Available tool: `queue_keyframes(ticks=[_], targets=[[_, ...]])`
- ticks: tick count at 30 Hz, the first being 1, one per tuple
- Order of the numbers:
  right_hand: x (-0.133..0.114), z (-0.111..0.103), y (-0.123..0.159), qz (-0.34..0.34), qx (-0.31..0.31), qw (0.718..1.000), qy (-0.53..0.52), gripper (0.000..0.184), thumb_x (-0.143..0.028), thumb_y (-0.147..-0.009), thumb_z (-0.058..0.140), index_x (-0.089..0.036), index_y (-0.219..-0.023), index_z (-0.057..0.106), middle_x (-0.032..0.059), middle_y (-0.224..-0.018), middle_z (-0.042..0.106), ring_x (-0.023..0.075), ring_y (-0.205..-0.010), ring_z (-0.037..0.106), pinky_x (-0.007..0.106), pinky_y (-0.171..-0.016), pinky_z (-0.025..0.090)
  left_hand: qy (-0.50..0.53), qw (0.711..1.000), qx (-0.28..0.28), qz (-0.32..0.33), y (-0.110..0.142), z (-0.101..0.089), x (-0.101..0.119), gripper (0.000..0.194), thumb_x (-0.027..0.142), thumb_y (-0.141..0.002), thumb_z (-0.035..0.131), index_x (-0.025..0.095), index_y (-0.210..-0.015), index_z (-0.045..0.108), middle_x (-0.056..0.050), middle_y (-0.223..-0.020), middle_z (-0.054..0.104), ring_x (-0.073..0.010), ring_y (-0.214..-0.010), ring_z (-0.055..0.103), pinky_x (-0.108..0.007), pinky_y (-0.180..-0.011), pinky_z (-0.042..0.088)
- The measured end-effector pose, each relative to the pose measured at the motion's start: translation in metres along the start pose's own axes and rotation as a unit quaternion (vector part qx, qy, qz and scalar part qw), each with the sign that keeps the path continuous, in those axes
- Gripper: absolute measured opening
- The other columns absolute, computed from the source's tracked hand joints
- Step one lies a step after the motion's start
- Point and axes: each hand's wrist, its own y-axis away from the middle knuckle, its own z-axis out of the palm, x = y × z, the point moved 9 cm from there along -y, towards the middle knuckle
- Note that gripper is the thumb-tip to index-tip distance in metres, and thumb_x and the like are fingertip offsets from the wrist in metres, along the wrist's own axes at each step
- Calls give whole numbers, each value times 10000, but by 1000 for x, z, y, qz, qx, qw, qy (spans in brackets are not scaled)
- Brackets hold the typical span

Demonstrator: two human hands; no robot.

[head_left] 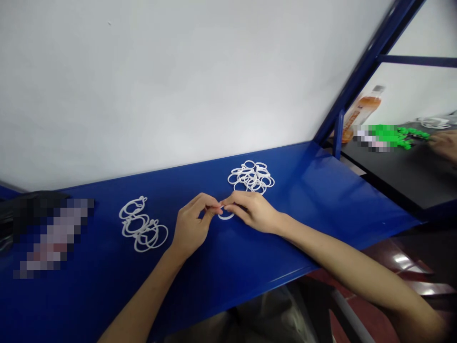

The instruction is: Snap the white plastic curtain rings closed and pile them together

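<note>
Near the middle of the blue tabletop, my left hand and my right hand meet fingertip to fingertip. Both pinch a thin white ring, whose lower curve shows below the fingers; its top is hidden by them. Just behind my right hand lies a heap of white rings, loosely overlapping. To the left of my left hand, several more white rings lie in a row, some with small knobs or loops on their edges.
The blue table runs along a pale wall. At far left are a dark bag and a pixelated item. Beyond the blue frame, a dark table holds an orange drink bottle, green pieces and another person's hand.
</note>
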Motion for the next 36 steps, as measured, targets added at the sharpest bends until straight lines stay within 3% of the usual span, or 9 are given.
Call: queue_keyframes(ticks=[5, 8, 10, 12, 16, 20, 23, 26, 36], targets=[[0, -6, -2, -9, -17, 999, 50, 168, -258, -1018, 500, -194, -1037, 654, 62, -973, 669, 178, -914, 640, 335, -829, 541, -107, 990, -18, 88, 2, 6, 14, 94, 329, -933, 602, 256, -930, 660, -17, -920, 726, -185, -891, 661, -337, -887, 509], [12, -25, -6, -32, 0, 996, 87, 177, -240, -1023, 480, -196, -1037, 651, 73, -1018, 655, 191, -985, 618, 367, -894, 528, -176, 980, -9, 92, -2, -3, 8, 193, 342, -943, 576, 265, -1109, 639, -53, -1089, 708, -225, -1036, 641, -381, -974, 472], [36, -52, -10, -10, 51, 992, 118, 154, -222, -1006, 503, -201, -1018, 655, 82, -1108, 637, 199, -1041, 611, 379, -924, 523, -251, 967, 24, 33, -9, -22, -10, 294, 388, -952, 537, 236, -1194, 608, -101, -1199, 663, -279, -1139, 593, -434, -1010, 440], [68, -84, -13, 33, 108, 980, 161, 99, -217, -954, 577, -190, -951, 672, 91, -1119, 608, 204, -967, 622, 382, -860, 542, -335, 939, 36, -69, -13, -46, -38, 400, 449, -955, 485, 179, -1229, 596, -165, -1233, 630, -353, -1165, 557, -504, -980, 438], [126, -109, -19, 103, 54, 973, 197, 85, -173, -878, 634, -168, -878, 719, 88, -1012, 604, 190, -842, 623, 374, -812, 541, -439, 867, 11, -233, -4, -81, -92, 614, 544, -951, 380, 72, -1297, 568, -305, -1302, 568, -478, -1191, 507, -621, -916, 409], [144, -110, -17, 119, 15, 976, 184, 110, -182, -874, 634, -173, -879, 743, 76, -975, 649, 181, -822, 634, 361, -817, 531, -484, 836, -47, -256, 6, -80, -115, 532, 499, -935, 395, 96, -1174, 647, -273, -1119, 668, -461, -1101, 555, -584, -876, 426], [142, -101, -13, 116, -7, 978, 175, 130, -205, -893, 627, -179, -911, 753, 77, -989, 678, 181, -845, 648, 356, -828, 530, -492, 844, -60, -208, 4, -70, -110, 425, 400, -936, 395, 136, -1148, 651, -219, -1070, 685, -415, -1056, 577, -533, -866, 441], [137, -97, -8, 118, -5, 976, 181, 146, -238, -909, 627, -185, -938, 759, 81, -1010, 689, 185, -865, 656, 361, -832, 532, -454, 874, -70, -162, 0, -58, -103, 359, 304, -928, 386, 163, -1124, 650, -186, -1047, 684, -362, -994, 603, -492, -855, 451], [122, -113, -5, 116, 60, 966, 221, 196, -288, -945, 568, -190, -940, 738, 74, -964, 681, 192, -842, 624, 362, -786, 531, -304, 941, -140, -54, -6, -7, -74, 384, 87, -882, 386, 240, -1125, 643, -68, -1097, 710, -243, -1018, 633, -398, -911, 462]])
